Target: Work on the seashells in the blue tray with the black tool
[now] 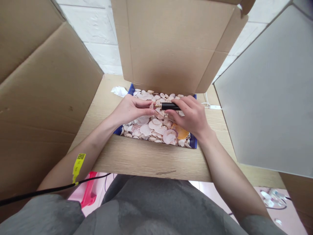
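Above a shallow box (193, 142) with blue sides, full of seashells, both hands are close together. Between the thumb and fingers of my left hand (130, 110) a small pinkish seashell (152, 105) is pinched. My right hand (192, 114) is closed around a black cylindrical mini drill (168, 106). The drill's brass-coloured tip points left at the shell; whether they touch I cannot tell. Below the hands lie white and pink shells, with an orange scallop shell (180, 132) near my right wrist.
A brown cardboard panel (171, 42) stands behind the box, another cardboard wall (44, 107) at left, and a grey-white panel (269, 98) at right. Crumpled white tissue (119, 91) and a white cable piece (215, 107) lie on the wooden table (156, 160). A black cable (49, 191) crosses my left forearm.
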### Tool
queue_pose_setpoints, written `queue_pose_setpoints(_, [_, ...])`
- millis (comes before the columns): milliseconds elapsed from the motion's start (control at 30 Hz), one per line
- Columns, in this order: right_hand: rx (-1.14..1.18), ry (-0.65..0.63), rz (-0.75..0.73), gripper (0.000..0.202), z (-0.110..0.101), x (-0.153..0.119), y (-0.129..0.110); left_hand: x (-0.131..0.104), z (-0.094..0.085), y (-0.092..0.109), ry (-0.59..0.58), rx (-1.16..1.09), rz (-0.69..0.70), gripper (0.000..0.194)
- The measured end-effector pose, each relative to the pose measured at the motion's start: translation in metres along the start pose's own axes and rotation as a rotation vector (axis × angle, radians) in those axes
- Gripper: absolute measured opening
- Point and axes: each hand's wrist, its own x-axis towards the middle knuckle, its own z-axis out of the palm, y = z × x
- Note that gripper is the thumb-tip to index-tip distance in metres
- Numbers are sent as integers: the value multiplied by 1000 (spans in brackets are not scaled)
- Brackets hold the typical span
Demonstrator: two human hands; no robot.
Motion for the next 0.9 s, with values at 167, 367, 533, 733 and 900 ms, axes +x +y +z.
queue_pose_setpoints(167, [10, 14, -20, 28, 1, 0, 1, 0, -3, 3, -70, 71, -12, 30])
queue_pose_setpoints(367, [13, -23, 10, 27, 2, -2, 0, 0, -1, 3, -36, 46, -16, 32])
queue_pose_setpoints(533, [-12, -60, 33, 34, 2, -3, -1, -1, 3, 2, 56, -5, -15, 40])
queue_pose_setpoints(733, [0, -85, 62, 35, 3, -5, -3, -2, 5, 3, 7, 14, 3, 36])
queue_pose_setpoints(900, [23, -94, 68, 33, 1, -3, -2, -1, 4, 2, 16, 7, 14, 33])
